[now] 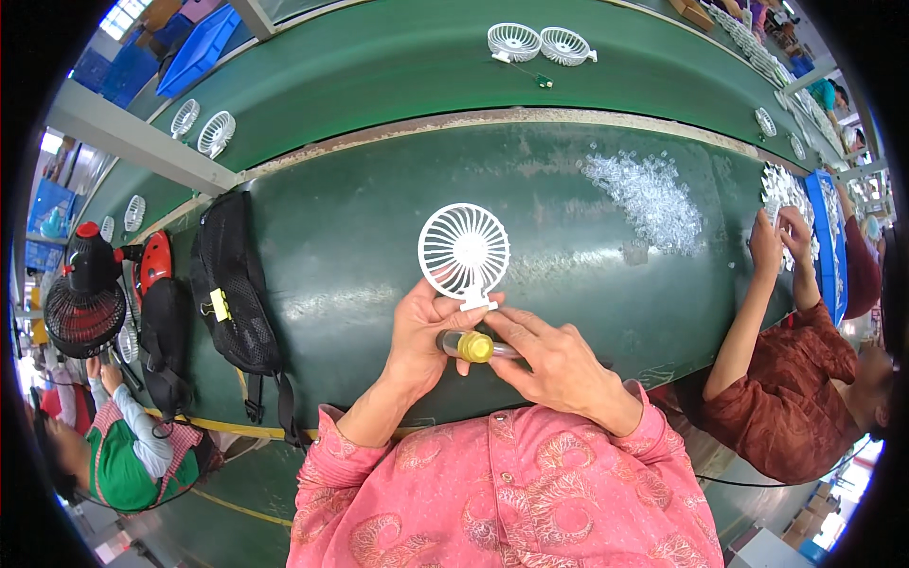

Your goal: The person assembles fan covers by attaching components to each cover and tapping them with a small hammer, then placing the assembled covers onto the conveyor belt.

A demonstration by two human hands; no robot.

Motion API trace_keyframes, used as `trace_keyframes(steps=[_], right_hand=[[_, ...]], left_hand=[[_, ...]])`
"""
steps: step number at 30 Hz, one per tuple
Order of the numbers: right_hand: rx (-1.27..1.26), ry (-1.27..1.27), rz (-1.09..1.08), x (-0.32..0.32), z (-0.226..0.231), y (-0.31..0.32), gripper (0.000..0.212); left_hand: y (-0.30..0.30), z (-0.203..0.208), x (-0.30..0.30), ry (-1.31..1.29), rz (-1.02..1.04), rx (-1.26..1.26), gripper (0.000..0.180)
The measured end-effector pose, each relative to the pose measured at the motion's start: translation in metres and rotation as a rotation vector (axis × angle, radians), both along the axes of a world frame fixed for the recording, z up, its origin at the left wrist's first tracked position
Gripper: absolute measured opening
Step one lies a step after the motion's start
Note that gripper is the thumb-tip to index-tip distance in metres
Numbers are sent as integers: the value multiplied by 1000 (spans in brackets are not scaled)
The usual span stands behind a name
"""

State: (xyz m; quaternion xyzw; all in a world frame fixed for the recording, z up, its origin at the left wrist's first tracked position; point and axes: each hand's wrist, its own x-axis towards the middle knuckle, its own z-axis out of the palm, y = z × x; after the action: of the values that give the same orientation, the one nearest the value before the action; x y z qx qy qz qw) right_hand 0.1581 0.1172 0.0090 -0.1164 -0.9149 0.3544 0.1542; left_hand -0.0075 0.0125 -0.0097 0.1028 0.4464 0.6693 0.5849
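Observation:
A white round fan head (465, 248) with a slatted grille stands up over the table. My left hand (417, 331) is closed around its short neck at the bottom. My right hand (559, 360) is beside it, index finger at the neck's lower end and fingers bent together; what they pinch is hidden. Between my hands is a grey cylindrical tool with a yellow end (478, 347), seen nearly end-on. It lies against my left fingers and close to my right thumb; which hand bears it I cannot tell.
Small clear plastic pieces (653, 199) lie heaped at far right. A black mesh backpack (237, 284) and a black-red fan (85, 303) are at left. Beyond a ledge, a green conveyor (379, 80) carries white fan heads (514, 42). A co-worker (786, 388) handles white parts beside a blue bin (829, 246).

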Motion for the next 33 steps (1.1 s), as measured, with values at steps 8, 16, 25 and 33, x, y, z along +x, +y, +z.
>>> trace_keyframes(steps=[8,16,25,33], right_hand=[[163,197,-87,1,3,4,57],[55,85,-94,1,-4,-3,72],[38,156,-72,-3,-12,-8,71],[-151,185,-197,-7,-2,1,37]], left_hand=[[-2,8,14,309,23,55,76],[-11,-5,19,662,42,144,83],[-12,-7,21,458,58,298,86],[-7,0,16,581,123,37,77]])
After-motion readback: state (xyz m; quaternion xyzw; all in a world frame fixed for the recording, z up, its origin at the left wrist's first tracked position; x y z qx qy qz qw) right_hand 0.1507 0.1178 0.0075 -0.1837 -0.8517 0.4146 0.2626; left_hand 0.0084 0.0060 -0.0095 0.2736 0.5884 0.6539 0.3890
